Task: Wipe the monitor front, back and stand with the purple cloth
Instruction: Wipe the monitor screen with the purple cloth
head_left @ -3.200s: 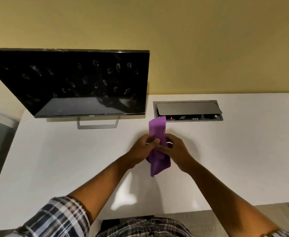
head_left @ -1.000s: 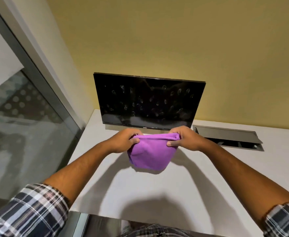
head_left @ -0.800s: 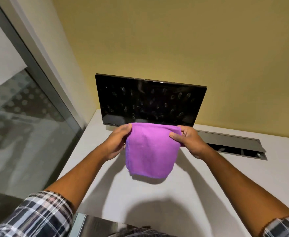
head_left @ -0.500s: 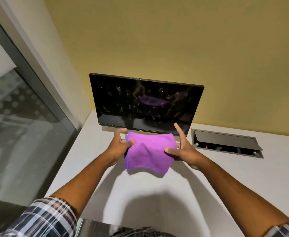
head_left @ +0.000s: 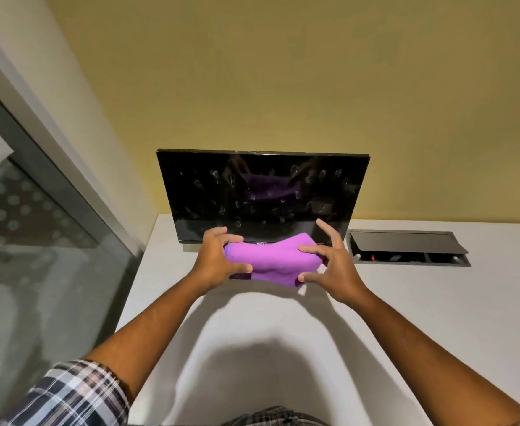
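Since half a second ago the purple cloth [head_left: 272,261] has gone from a flat sheet to a bunched, folded wad, and both hands have closed in on it. Left hand [head_left: 218,262] grips the cloth's left end, fingers curled over the top edge and thumb under the lower edge. Right hand [head_left: 332,265] pinches the right end between thumb and forefinger; its other fingers are splayed upward, loose, off the fabric. Cloth hangs in the air between the two hands, above the white desk [head_left: 406,318], just in front of the lower bezel of the Dell monitor [head_left: 263,192]. It covers the middle of that bezel in view; cannot tell if it touches. Screen is dark, dotted with fingerprint smudges, shows a dim purple reflection of the cloth. Monitor stand hidden behind cloth and hands. Open cable box [head_left: 406,247] set in the desk to the right of the monitor, a small red light inside. Plaid sleeve [head_left: 68,395] on left arm. Glass partition [head_left: 37,256] at left.
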The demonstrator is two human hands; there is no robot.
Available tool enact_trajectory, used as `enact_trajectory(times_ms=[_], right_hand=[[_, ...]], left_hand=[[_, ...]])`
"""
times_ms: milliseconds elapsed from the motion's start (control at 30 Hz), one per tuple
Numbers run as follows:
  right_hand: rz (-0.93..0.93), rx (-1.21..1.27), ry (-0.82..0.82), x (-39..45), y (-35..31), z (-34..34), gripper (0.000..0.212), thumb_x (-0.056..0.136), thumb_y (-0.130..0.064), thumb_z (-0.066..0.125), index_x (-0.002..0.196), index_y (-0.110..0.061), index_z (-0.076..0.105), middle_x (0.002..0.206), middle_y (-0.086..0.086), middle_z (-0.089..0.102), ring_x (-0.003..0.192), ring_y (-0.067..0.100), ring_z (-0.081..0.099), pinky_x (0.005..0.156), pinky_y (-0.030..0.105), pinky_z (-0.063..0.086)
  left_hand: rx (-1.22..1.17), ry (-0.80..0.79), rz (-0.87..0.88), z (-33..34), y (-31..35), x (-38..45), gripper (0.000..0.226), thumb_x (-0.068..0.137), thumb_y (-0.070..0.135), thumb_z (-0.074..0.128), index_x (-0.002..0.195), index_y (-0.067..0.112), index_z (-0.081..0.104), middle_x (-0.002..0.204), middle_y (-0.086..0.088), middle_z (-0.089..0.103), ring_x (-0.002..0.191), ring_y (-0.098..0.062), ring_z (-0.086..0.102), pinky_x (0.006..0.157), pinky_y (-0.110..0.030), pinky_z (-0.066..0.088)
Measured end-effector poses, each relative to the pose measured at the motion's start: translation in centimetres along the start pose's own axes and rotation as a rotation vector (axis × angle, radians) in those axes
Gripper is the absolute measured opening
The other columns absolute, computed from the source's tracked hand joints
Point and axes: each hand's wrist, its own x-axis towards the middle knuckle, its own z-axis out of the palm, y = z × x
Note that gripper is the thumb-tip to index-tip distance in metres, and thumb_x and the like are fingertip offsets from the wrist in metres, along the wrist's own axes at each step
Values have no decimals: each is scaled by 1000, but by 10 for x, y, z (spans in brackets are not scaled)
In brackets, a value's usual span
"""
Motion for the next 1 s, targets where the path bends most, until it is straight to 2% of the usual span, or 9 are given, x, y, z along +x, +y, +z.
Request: enact_trajectory(times_ms=[100, 233, 333, 433, 500, 667, 833, 900, 1000], right_hand=[[-85, -146, 187, 3, -3, 7, 35, 72, -4, 92, 104, -18, 83, 151, -11, 47, 127, -19, 43, 103, 3, 34], [-62, -150, 176, 5, -12, 0, 24, 77, -16, 89, 91, -34, 81, 124, -23, 66, 115, 13, 60, 97, 21, 42], [101, 214, 28, 4, -17, -13, 20, 84, -15, 85, 102, -24, 81, 123, -12, 73, 119, 9, 62, 104, 31, 45], [282, 627, -64, 0, -23, -14, 29, 91, -16, 75, 117, -2, 71, 112, 13, 75, 102, 22, 68, 92, 39, 51], [352, 698, -49, -1, -28, -6, 28, 99, -15, 67, 124, -3, 68, 116, 17, 75, 103, 29, 70, 90, 42, 55], [380, 397, 210, 2, -30, 16, 16, 100, -25, 69, 111, -13, 72, 102, 6, 79, 101, 30, 75, 89, 46, 62], [273, 94, 367, -2, -68, 51, 18, 95, -29, 72, 97, -12, 74, 88, 4, 76, 86, 24, 71, 77, 38, 58], [227, 48, 376, -7, -88, 68, 13, 97, -26, 70, 95, -14, 74, 82, -3, 74, 78, 16, 69, 69, 32, 53], [259, 150, 352, -13, -105, 87, 15, 102, -22, 58, 100, -25, 73, 77, -15, 71, 70, 0, 64, 67, 25, 48]], left_hand=[[118, 51, 104, -3, -3, 2, 46, 68, 3, 90, 110, 12, 76, 138, -5, 47, 123, -20, 52, 94, -22, 44], [174, 87, 217, -13, -13, 5, 21, 73, 19, 89, 92, 15, 80, 114, 1, 63, 105, -16, 61, 82, -17, 45], [-158, -103, 127, -25, -15, 5, 31, 76, 26, 87, 104, 17, 76, 117, 7, 68, 107, -11, 64, 92, -26, 50], [-605, -306, -34, -26, -13, 0, 40, 80, 24, 77, 117, 8, 68, 113, -9, 74, 104, -23, 69, 91, -35, 54], [-773, -327, -123, -18, -11, -3, 35, 91, 16, 70, 124, 6, 64, 118, -14, 72, 106, -26, 70, 88, -35, 57], [-653, -188, -244, 5, -16, 0, 29, 98, 21, 65, 125, 14, 61, 117, -9, 73, 105, -23, 71, 92, -43, 58], [-488, -27, -124, 24, 0, -10, 37, 84, 40, 65, 117, 23, 66, 109, 3, 75, 102, -17, 71, 96, -48, 56], [-466, -33, -67, 33, 11, -17, 40, 87, 40, 62, 124, 25, 63, 113, 6, 73, 104, -13, 70, 97, -45, 55], [-443, -99, -19, 43, 23, -25, 65, 85, 54, 53, 146, 34, 47, 130, 8, 66, 117, -11, 64, 102, -40, 53]])
